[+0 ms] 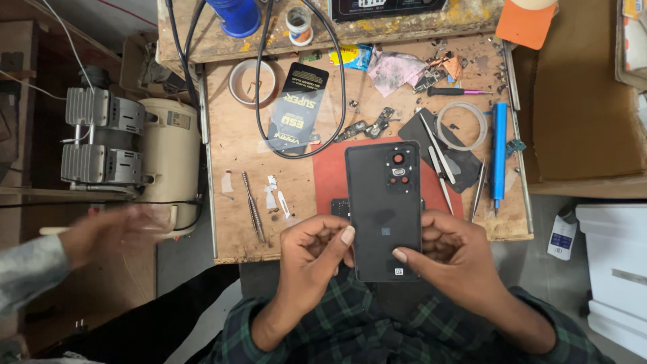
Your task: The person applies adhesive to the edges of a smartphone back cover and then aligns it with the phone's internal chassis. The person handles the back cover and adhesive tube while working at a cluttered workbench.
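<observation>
You hold the dark grey slab-shaped smartphone [384,209] back side up between both hands, its long axis running straight away from you, camera cluster at the far end and the near end over your lap. Your left hand [311,253] has its fingers [346,236] curled shut against the phone's left edge; your right hand [450,255] pinches the right edge lower down, thumb pressed onto the back. Both hands sit equally close to the lower half; the upper half juts out free over the red rectangular mat [330,176] on the worn wooden table [229,162].

The steel tweezers [439,168] and the blue pen-shaped tool [499,152] lie to the right, nearer your right hand. A white round shallow dish [236,86] far left holds a bit of bent wire. Another person's blurred hand [111,232] hovers off the table's left.
</observation>
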The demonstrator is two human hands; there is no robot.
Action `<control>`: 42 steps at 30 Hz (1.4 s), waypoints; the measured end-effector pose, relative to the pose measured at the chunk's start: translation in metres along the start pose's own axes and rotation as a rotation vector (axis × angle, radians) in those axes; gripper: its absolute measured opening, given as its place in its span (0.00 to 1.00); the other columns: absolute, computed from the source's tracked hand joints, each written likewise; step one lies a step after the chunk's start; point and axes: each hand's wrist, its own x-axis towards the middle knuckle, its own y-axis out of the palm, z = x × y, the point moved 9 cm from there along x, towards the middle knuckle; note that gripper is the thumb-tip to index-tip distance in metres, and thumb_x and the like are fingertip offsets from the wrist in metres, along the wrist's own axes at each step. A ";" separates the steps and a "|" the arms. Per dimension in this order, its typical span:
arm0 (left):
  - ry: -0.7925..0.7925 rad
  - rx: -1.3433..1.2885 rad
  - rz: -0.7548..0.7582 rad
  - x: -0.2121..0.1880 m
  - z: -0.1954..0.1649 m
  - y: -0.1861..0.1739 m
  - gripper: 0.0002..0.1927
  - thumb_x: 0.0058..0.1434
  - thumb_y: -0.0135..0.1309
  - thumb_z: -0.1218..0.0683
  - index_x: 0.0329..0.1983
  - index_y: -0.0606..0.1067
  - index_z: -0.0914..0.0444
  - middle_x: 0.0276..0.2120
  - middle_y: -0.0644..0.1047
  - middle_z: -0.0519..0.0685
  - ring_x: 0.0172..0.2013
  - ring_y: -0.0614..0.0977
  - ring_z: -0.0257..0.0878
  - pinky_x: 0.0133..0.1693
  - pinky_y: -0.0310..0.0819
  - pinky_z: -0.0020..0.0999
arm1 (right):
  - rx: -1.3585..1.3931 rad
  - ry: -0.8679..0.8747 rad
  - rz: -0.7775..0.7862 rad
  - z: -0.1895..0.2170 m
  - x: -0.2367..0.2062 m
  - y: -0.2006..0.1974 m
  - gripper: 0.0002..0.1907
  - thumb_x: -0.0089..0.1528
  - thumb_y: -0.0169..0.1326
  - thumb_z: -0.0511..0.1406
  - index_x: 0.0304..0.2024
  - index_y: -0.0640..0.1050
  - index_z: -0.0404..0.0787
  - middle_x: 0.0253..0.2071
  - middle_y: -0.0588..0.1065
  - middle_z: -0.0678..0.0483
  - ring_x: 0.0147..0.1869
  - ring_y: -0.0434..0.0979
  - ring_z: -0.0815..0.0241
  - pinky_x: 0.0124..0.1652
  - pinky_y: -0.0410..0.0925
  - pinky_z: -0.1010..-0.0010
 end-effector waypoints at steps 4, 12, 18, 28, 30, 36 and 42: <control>-0.044 0.020 0.034 0.001 0.005 0.005 0.08 0.69 0.56 0.60 0.40 0.80 0.72 0.28 0.82 0.48 0.26 0.81 0.29 0.24 0.67 0.21 | 0.025 -0.008 -0.035 -0.001 -0.002 -0.007 0.09 0.57 0.63 0.24 0.40 0.78 0.32 0.31 0.83 0.52 0.33 0.80 0.74 0.31 0.70 0.81; -0.120 0.029 0.060 0.003 0.014 0.013 0.08 0.67 0.56 0.59 0.42 0.80 0.71 0.28 0.82 0.47 0.25 0.81 0.29 0.23 0.67 0.21 | -0.008 -0.009 -0.104 -0.005 -0.005 -0.023 0.08 0.57 0.64 0.24 0.36 0.77 0.32 0.27 0.80 0.55 0.28 0.76 0.75 0.26 0.65 0.82; -0.013 0.156 0.053 0.004 0.008 0.018 0.06 0.65 0.60 0.61 0.42 0.81 0.71 0.27 0.81 0.45 0.27 0.79 0.26 0.28 0.72 0.21 | -0.051 -0.063 -0.133 -0.004 -0.010 -0.025 0.08 0.57 0.64 0.25 0.36 0.77 0.33 0.26 0.80 0.55 0.28 0.75 0.77 0.26 0.65 0.83; 0.484 0.915 -0.023 -0.003 -0.057 0.034 0.05 0.60 0.62 0.61 0.38 0.78 0.65 0.28 0.79 0.51 0.26 0.79 0.43 0.28 0.71 0.35 | -0.247 -0.214 -0.159 0.022 -0.010 -0.009 0.10 0.56 0.65 0.26 0.38 0.77 0.32 0.33 0.84 0.54 0.35 0.82 0.74 0.34 0.72 0.82; 0.591 1.043 -0.015 -0.005 -0.062 0.043 0.05 0.60 0.60 0.62 0.37 0.76 0.65 0.29 0.77 0.52 0.28 0.79 0.47 0.30 0.72 0.39 | -0.352 -0.291 -0.203 0.030 -0.010 -0.006 0.12 0.55 0.66 0.27 0.39 0.77 0.32 0.32 0.84 0.54 0.34 0.83 0.73 0.32 0.74 0.81; 0.552 1.262 0.001 -0.002 -0.043 0.051 0.11 0.53 0.61 0.60 0.24 0.69 0.63 0.21 0.70 0.51 0.23 0.76 0.48 0.24 0.70 0.43 | -0.387 -0.238 -0.169 0.019 -0.009 0.002 0.13 0.54 0.67 0.28 0.39 0.78 0.32 0.28 0.83 0.54 0.31 0.84 0.72 0.30 0.75 0.80; 0.449 1.200 -0.123 0.002 -0.048 0.020 0.09 0.49 0.61 0.59 0.23 0.71 0.61 0.19 0.72 0.50 0.20 0.76 0.48 0.23 0.69 0.44 | -0.258 -0.153 -0.143 0.009 -0.007 -0.005 0.13 0.55 0.65 0.27 0.42 0.78 0.32 0.33 0.85 0.53 0.34 0.83 0.72 0.31 0.74 0.80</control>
